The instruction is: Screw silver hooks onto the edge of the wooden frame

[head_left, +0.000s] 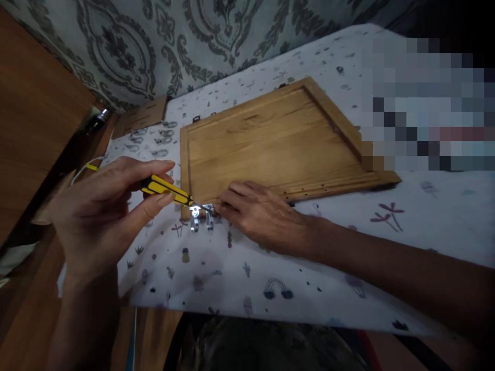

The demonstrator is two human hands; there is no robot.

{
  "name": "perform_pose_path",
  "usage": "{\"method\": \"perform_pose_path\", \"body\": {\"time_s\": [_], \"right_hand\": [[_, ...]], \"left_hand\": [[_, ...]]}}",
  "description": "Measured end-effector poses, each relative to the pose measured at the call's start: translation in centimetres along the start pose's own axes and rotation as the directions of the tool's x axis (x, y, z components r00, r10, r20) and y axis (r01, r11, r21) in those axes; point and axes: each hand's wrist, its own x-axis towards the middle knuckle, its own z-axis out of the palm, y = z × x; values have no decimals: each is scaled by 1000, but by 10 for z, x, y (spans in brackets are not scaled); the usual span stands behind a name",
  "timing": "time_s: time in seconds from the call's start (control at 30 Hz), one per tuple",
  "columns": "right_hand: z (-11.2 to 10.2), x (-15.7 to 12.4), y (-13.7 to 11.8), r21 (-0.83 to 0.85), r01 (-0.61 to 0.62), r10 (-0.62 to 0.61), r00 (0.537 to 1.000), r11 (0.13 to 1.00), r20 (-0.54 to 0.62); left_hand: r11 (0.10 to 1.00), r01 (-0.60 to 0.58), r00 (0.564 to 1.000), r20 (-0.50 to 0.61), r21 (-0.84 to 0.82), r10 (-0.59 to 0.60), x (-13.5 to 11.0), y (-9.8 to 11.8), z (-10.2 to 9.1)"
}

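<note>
My left hand (104, 216) is closed around a yellow and black screwdriver (164, 189), its tip resting on a small metal hinge (201, 214) at the near left corner of a wooden cabinet door (278, 139). My right hand (259, 214) lies on the patterned cloth beside the door's near edge, fingers curled and pressing the hinge in place. The door lies flat on the table.
Several more metal hinges (154, 140) lie on the white patterned tablecloth (240, 273) at the far left of the door. A wooden panel (34, 113) stands at the left. Patterned wallpaper (193, 41) is behind. A blurred area covers the right side.
</note>
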Motion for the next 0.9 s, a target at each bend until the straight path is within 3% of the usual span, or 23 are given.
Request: {"method": "perform_pose_path", "body": {"time_s": [0.13, 0.37, 0.5, 0.63, 0.77, 0.9], "right_hand": [[0, 0, 0, -2, 4, -4, 1000, 1000, 17], [-1, 0, 0, -1, 1, -1, 1000, 1000, 12], [-1, 0, 0, 5, 5, -5, 1000, 1000, 4], [0, 0, 0, -2, 7, -7, 1000, 1000, 1], [2, -1, 0, -19, -2, 1, 1000, 1000, -22], [2, 0, -1, -14, -3, 3, 999, 1000, -40]], "left_hand": [[999, -9, 1000, -1, 52, 9, -1, -3, 1], [996, 34, 999, -22, -82, -36, -4, 0, 3], [993, 68, 998, 20, -99, -66, -6, -3, 3], [999, 14, 1000, 27, -42, -12, -6, -7, 6], [992, -92, 994, -53, 81, 97, -4, -7, 11], [990, -66, 994, -76, 122, 76, -3, -3, 14]]}}
